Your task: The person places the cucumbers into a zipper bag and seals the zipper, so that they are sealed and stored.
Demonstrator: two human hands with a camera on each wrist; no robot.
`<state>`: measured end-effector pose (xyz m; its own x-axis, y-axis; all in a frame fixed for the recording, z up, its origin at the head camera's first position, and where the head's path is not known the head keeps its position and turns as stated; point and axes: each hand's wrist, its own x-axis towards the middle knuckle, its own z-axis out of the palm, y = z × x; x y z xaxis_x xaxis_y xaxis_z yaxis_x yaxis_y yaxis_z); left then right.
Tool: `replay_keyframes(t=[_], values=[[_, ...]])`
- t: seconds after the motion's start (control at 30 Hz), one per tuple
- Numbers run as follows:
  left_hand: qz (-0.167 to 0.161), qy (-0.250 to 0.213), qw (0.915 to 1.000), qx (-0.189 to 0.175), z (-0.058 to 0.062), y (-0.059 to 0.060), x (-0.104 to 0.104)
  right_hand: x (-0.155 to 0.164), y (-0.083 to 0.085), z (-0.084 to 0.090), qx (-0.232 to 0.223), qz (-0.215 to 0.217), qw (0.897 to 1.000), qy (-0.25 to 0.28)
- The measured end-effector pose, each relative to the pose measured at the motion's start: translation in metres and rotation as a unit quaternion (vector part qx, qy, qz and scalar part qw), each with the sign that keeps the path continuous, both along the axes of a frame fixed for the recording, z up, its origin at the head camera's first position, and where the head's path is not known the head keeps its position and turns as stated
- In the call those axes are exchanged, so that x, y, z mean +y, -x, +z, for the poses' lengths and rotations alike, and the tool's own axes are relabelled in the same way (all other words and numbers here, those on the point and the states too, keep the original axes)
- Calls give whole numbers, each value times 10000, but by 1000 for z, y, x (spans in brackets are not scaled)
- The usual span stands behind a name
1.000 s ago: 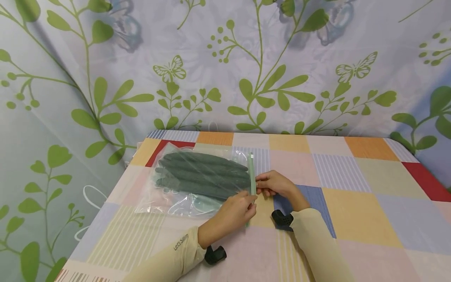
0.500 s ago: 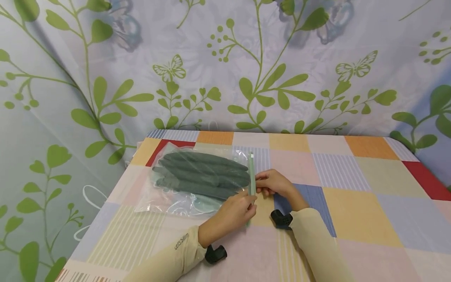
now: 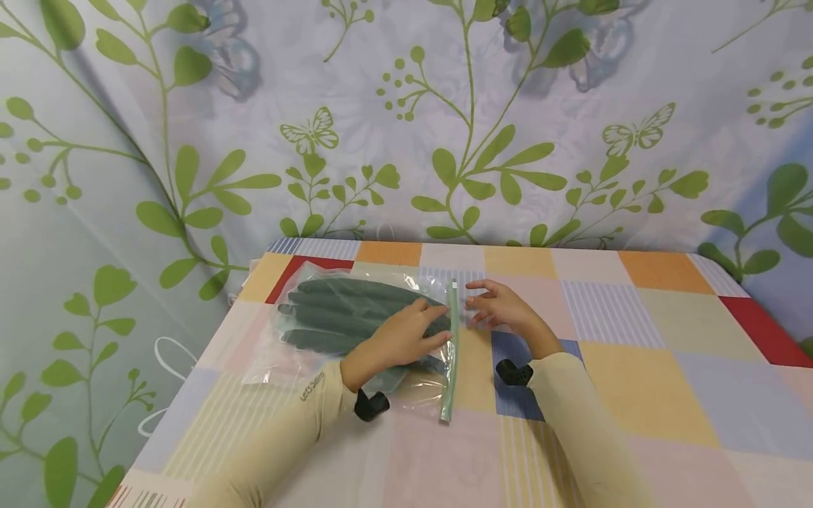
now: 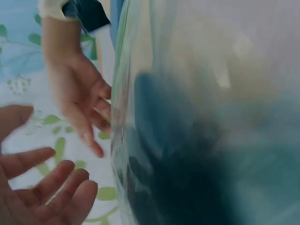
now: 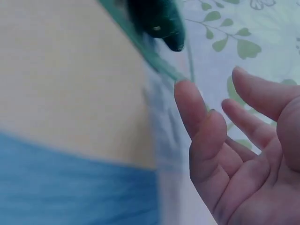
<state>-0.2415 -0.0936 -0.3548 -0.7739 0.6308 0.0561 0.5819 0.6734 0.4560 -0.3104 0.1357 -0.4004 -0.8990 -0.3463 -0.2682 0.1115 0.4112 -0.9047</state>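
Observation:
A clear zip bag (image 3: 273, 363) lies on the left half of the table, with several dark green cucumbers (image 3: 343, 316) inside. Its green zip strip (image 3: 451, 367) runs along the right end. My left hand (image 3: 403, 335) is over that end of the bag, fingers spread and pointing toward the strip. Just right of the strip is my right hand (image 3: 504, 310), fingers loosely bent with nothing between them. In the right wrist view, a cucumber tip (image 5: 173, 40) and the strip appear beyond the fingers of my right hand (image 5: 243, 159).
A patchwork cloth (image 3: 635, 388) covers the table. Behind it hangs a curtain (image 3: 381, 141) printed with green leaves and butterflies. A white cord (image 3: 166, 356) loops beside the table's left edge. Each wrist carries a black camera mount (image 3: 371, 404).
Both hands have let go of the zip strip, with fingers now spread. The left hand moved up and left over the bag; the right rose slightly. The strip's lower end now shows.

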Motion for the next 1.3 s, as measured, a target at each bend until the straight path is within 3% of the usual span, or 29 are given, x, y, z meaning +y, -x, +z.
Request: replay_keyframes(t=[0.17,0.3,0.5,0.57,0.67,0.7,0.73,0.8,0.9,0.93,1.0,1.1,1.3], values=[[-153,-105,9964,-832,3,51,13,-8,14,9,25,-27,9996,-295],[155,189,9967,-780,3,84,24,-16,21,9,-11,-109,9987,-491],[442,790,9915,-940,-5,115,30,-30,26,0,-40,-171,9976,-663],[474,924,9898,-979,-25,134,30,-36,27,-4,-14,-197,9978,-627],[405,1208,9874,-942,-95,194,36,-42,26,-9,108,-326,9976,-609],[343,1280,9873,-881,-99,196,37,-43,26,-10,164,-394,9972,-608],[219,1184,9890,-862,-112,209,38,-43,25,-12,236,-460,9967,-623],[208,1334,9858,-999,-106,207,44,-43,25,-12,355,-607,9958,-579],[297,1316,9844,-1132,-39,159,46,-42,26,-11,554,-818,9942,-420],[335,1275,9847,-1139,-35,158,47,-42,26,-9,628,-862,9935,-391],[465,1277,9843,-1126,-14,141,47,-41,26,-7,772,-926,9921,-358],[482,1135,9876,-967,-6,136,46,-40,25,-4,944,-958,9901,-394],[472,947,9882,-1111,-4,140,47,-36,19,-8,886,-890,9908,-495]])
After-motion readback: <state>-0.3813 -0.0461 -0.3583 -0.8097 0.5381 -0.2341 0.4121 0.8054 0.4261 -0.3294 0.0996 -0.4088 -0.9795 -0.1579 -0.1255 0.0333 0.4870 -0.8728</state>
